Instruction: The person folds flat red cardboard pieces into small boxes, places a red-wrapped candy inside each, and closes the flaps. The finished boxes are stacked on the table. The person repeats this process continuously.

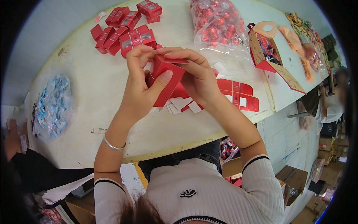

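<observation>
Gripping a glossy red cardboard box (166, 76), both hands' fingers (140, 59) pinch its top flap.

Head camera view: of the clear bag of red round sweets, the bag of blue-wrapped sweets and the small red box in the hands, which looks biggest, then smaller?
1. Clear bag of red round sweets, about level with
2. bag of blue-wrapped sweets; too close to rank.
3. Small red box, held by the left hand and right hand; smallest, though nearer the camera.

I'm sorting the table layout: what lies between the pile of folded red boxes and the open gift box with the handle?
In the head view, a clear bag of red-wrapped sweets lies between the folded red boxes and the open gift box.
</observation>
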